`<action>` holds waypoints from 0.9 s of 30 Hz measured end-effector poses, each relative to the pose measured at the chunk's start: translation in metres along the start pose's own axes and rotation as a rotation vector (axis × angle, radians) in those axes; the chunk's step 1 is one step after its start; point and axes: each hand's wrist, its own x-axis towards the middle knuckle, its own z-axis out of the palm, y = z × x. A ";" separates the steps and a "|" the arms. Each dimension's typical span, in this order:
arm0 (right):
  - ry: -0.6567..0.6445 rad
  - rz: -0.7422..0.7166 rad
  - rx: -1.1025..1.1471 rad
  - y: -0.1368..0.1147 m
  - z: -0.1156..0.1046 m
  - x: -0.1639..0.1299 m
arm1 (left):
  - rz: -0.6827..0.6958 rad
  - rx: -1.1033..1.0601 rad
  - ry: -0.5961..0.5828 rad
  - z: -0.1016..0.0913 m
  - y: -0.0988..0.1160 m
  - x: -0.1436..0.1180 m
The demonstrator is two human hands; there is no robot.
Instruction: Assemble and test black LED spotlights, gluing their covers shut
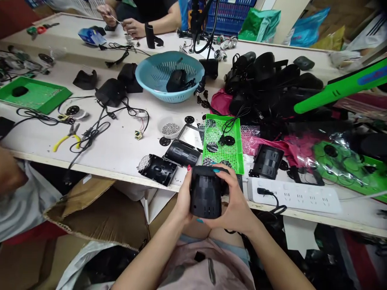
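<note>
Between my two hands, just in front of the table edge, is a black plastic housing [206,195] with slots in its side. My left hand [184,197] grips its left side, thumb up along the edge. On the other side, my right hand [234,201] wraps round it, fingers over the top and at the bottom. Left of it on the table lie an open black half shell [159,168] with a mesh end and a second slotted shell [182,153]. A green perforated tray [241,149] with round mesh discs sits just beyond my hands.
A white power strip [298,196] lies along the front edge at right. Beyond are a blue colander [171,96], a small bowl of metal pieces [171,128], yellow-handled pliers [67,139] and a heap of black housings [263,80]. A co-worker's hands [134,28] work across the table.
</note>
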 end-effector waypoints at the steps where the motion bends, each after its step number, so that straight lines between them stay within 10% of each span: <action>1: 0.002 0.000 0.001 0.001 0.001 -0.001 | -0.013 -0.004 0.002 0.000 0.000 0.001; 6: -0.006 0.182 0.139 0.005 -0.002 -0.003 | -0.078 -0.018 0.017 -0.005 -0.002 0.007; 12: 0.420 0.261 -0.131 0.027 -0.037 0.020 | -0.052 0.002 -0.070 -0.012 -0.002 0.007; 27: 0.367 0.364 -0.448 0.059 -0.028 0.036 | -0.038 0.019 -0.081 -0.007 -0.002 -0.005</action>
